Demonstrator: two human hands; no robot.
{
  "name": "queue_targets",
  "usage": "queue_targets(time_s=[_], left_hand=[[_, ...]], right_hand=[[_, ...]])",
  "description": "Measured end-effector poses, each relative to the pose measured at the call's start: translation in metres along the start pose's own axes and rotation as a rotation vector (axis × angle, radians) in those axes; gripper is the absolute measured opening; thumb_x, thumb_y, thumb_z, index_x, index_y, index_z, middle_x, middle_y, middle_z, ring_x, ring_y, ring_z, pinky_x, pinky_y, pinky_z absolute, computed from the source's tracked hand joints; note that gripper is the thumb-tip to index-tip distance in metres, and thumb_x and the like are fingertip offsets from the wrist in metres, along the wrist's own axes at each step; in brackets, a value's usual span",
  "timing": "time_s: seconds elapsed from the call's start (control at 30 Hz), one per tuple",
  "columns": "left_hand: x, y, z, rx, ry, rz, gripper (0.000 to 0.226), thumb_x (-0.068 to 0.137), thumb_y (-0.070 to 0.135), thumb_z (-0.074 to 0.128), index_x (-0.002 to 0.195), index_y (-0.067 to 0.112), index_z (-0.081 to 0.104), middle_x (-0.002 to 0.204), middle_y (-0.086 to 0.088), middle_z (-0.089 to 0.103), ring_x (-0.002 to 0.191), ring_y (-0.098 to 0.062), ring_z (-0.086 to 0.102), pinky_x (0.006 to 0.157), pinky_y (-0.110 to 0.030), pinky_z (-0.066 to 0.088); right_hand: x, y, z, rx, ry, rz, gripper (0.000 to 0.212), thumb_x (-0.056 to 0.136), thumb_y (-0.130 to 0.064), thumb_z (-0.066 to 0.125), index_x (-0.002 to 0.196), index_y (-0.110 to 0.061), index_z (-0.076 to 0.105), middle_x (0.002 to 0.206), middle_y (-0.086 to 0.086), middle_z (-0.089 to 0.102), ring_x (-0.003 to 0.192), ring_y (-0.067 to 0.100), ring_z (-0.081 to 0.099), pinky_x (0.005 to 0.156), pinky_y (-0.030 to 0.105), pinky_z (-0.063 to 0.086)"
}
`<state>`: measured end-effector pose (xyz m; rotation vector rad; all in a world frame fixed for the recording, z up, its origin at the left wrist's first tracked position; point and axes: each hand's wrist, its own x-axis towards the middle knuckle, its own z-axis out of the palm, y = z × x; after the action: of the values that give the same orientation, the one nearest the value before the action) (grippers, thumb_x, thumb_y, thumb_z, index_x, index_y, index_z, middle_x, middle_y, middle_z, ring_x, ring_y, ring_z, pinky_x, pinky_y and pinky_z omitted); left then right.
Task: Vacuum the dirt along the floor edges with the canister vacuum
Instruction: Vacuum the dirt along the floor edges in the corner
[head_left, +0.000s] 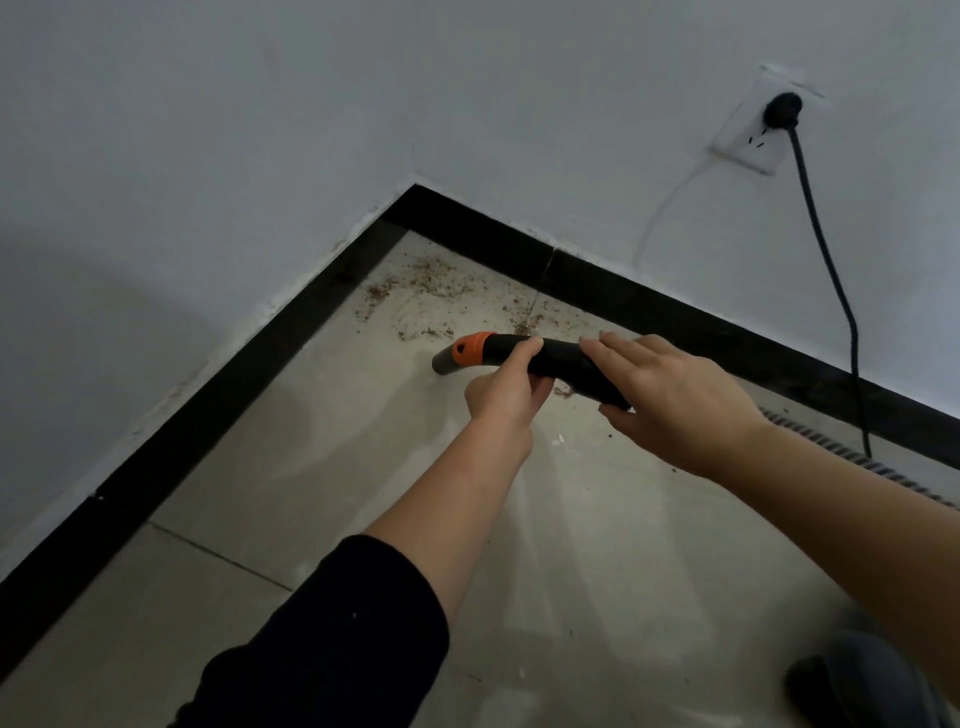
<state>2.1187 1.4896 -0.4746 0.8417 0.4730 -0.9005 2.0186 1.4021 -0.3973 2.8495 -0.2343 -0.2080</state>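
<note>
The curved black plastic vacuum wand (562, 359), with an orange collar (470, 349) and a grey mouth, is held low over the pale tiled floor (322, 499) near the corner of the room. Its long axis runs from lower right to upper left, and the mouth points left and slightly down, towards the black skirting board (234, 374) on the left wall. The scattered brown dirt (431, 291) lies just beyond the mouth, in the corner and along the far skirting.

The left hand (506, 387), on an arm in a black sleeve, has its fingers wrapped round the wand just behind the collar. The right hand (675, 402) clasps the rear part, fingers laid over the top and thumb underneath.

A ribbed grey hose (857, 460) trails right along the floor. A black power cord (831, 270) rises to a black plug (782, 109) in a white wall socket (748, 148).
</note>
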Motion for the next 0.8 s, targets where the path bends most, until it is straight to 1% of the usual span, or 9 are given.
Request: queue_targets(time_s=[0.07, 0.17, 0.27, 0.47, 0.57, 0.67, 0.8], left_hand=[[0.011, 0.006, 0.001, 0.009, -0.016, -0.006, 0.037, 0.085, 0.014, 0.075, 0.116, 0.001, 0.059, 0.103, -0.016, 0.071, 0.077, -0.015, 0.070, 0.062, -0.018, 0.057], [0.025, 0.014, 0.005, 0.015, -0.024, -0.019, 0.037, 0.086, 0.015, 0.074, 0.117, 0.001, 0.060, 0.103, -0.016, 0.071, 0.082, -0.016, 0.070, 0.069, -0.020, 0.058], [0.032, 0.021, 0.012, 0.036, -0.024, -0.045, 0.036, 0.087, 0.014, 0.072, 0.117, 0.000, 0.059, 0.105, -0.017, 0.070, 0.086, -0.018, 0.070, 0.073, -0.022, 0.058], [0.036, 0.034, 0.025, 0.100, -0.033, -0.120, 0.039, 0.090, 0.013, 0.069, 0.124, -0.002, 0.057, 0.104, -0.018, 0.070, 0.088, -0.019, 0.069, 0.074, -0.023, 0.057], [0.037, 0.040, 0.030, 0.108, -0.029, -0.138, 0.043, 0.090, 0.014, 0.069, 0.127, -0.002, 0.055, 0.106, -0.019, 0.069, 0.092, -0.021, 0.069, 0.071, -0.023, 0.057], [0.035, 0.043, 0.033, 0.128, -0.010, -0.151, 0.043, 0.090, 0.014, 0.069, 0.127, -0.003, 0.055, 0.106, -0.018, 0.070, 0.088, -0.019, 0.069, 0.068, -0.022, 0.057], [0.036, 0.047, 0.032, 0.163, 0.017, -0.167, 0.040, 0.091, 0.014, 0.067, 0.125, -0.004, 0.056, 0.105, -0.018, 0.069, 0.090, -0.020, 0.068, 0.074, -0.024, 0.057]], right_hand=[[0.010, -0.001, 0.002, -0.002, 0.006, 0.012, 0.067, 0.097, -0.034, 0.049, 0.152, -0.019, 0.015, 0.150, 0.002, 0.034, 0.128, 0.021, 0.042, 0.094, 0.031, 0.049], [0.022, -0.001, 0.006, -0.009, 0.005, 0.027, 0.066, 0.097, -0.033, 0.050, 0.152, -0.018, 0.016, 0.149, 0.003, 0.036, 0.125, 0.022, 0.044, 0.096, 0.034, 0.048], [0.031, 0.000, 0.005, -0.010, -0.002, 0.056, 0.064, 0.097, -0.031, 0.049, 0.152, -0.017, 0.017, 0.148, 0.004, 0.037, 0.124, 0.023, 0.045, 0.094, 0.035, 0.050], [0.039, 0.003, -0.009, -0.017, -0.078, 0.100, 0.065, 0.097, -0.029, 0.050, 0.152, -0.016, 0.017, 0.151, 0.008, 0.034, 0.125, 0.025, 0.045, 0.095, 0.035, 0.049], [0.043, 0.004, -0.015, -0.002, -0.092, 0.127, 0.064, 0.098, -0.027, 0.049, 0.152, -0.016, 0.016, 0.152, 0.008, 0.032, 0.125, 0.025, 0.044, 0.092, 0.034, 0.049], [0.045, 0.001, -0.015, 0.023, -0.103, 0.160, 0.064, 0.098, -0.024, 0.049, 0.151, -0.014, 0.017, 0.151, 0.009, 0.032, 0.123, 0.026, 0.046, 0.093, 0.034, 0.048], [0.046, -0.008, -0.011, 0.051, -0.132, 0.196, 0.069, 0.094, -0.020, 0.057, 0.151, -0.012, 0.019, 0.152, 0.012, 0.031, 0.123, 0.028, 0.046, 0.092, 0.035, 0.048]])
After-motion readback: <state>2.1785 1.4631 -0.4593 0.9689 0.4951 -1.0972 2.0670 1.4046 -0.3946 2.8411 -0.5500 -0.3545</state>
